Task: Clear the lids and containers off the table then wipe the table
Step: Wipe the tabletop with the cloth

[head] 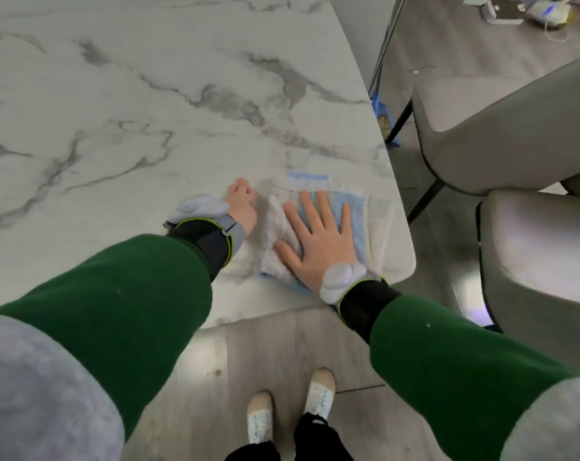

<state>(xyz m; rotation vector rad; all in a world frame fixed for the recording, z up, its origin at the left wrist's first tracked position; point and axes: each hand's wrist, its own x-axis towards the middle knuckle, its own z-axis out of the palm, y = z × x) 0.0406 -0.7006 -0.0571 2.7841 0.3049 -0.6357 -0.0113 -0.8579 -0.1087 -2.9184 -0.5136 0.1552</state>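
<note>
Nearest to me are two pale shoes on a grey wood-look floor. Green sleeves reach forward from both lower corners. Each wrist carries a black strap with a pale grey device.

My right hand lies flat on the cloth, its fingers straight and spread apart, palm down. The cloth is a folded blue and white piece lying at the near right corner of the worktop, close to the rounded edge. My left hand rests on the bare worktop just beside the cloth's left edge. I see it from behind the wrist, so most of its fingers are hidden and I cannot tell whether they are straight or curled.

The worktop is white marble-look with grey veins and runs away to the left and far edges of the view. To its right stand two grey padded chairs on dark thin legs, the nearer one cut off by the edge of the view. Something blue shows past the worktop's right edge, too little of it to name. At the far right, blurred clutter lies on the floor.
</note>
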